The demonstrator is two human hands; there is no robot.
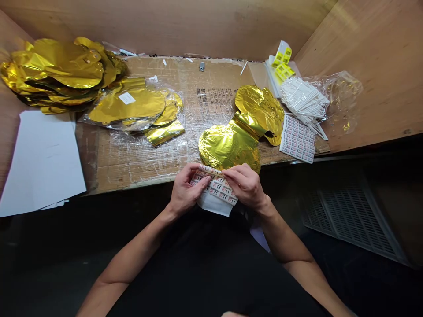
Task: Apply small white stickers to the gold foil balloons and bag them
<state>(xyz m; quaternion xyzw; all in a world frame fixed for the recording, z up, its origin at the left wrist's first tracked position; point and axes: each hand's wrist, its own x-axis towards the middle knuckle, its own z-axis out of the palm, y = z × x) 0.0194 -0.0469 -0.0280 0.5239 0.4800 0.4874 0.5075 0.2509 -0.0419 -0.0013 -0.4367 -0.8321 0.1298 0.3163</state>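
Both my hands hold a sheet of small printed CE sticker labels (218,187) up just off the table's front edge. My left hand (188,189) pinches its left end, and my right hand (246,187) grips its upper right part. A white paper (214,204) shows beneath the sheet. Directly beyond my hands lies a crumpled gold foil balloon (228,147), nearly touching my fingers. A second label sheet (297,138) rests to the right of the balloon.
Piled gold foil balloons (56,70) and a plastic bag of them (132,108) lie at left on cardboard (145,158). White sticks (304,101), yellow labels (280,61) and white paper sheets (39,163) lie nearby. Wooden walls (380,66) surround the table.
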